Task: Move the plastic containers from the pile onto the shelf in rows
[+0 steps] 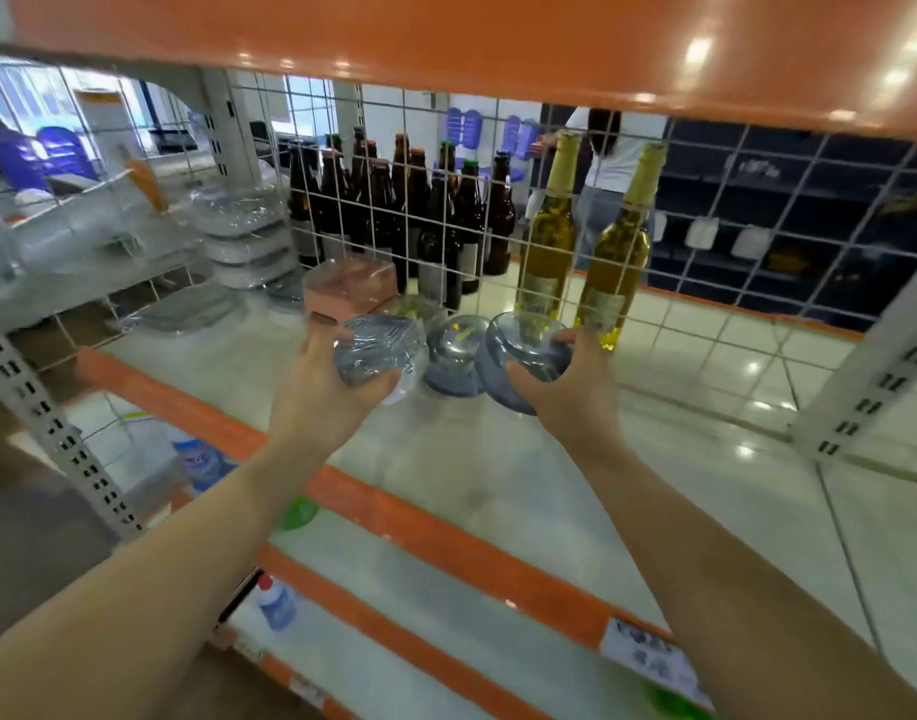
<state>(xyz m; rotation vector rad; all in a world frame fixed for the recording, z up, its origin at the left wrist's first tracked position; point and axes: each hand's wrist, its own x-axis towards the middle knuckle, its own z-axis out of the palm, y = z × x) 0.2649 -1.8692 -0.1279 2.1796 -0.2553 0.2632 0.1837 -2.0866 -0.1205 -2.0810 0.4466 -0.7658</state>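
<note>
Both my arms reach into the orange-edged shelf (446,543). My left hand (321,392) grips a wrapped stack of clear blue-grey plastic containers (381,350), lifted just above the shelf surface. My right hand (570,392) grips a tilted blue-grey plastic container (523,356). Between the two, another blue-grey container (453,356) stands on the shelf. Behind my left hand sits a wrapped pink container pack (349,285).
A white wire grid (498,210) closes the shelf's back. Behind it stand several brown bottles (394,205); two golden bottles (575,241) stand at the grid too. Wrapped clear tray stacks (243,236) lie at left. A steel upright (877,366) stands right. A person stands beyond.
</note>
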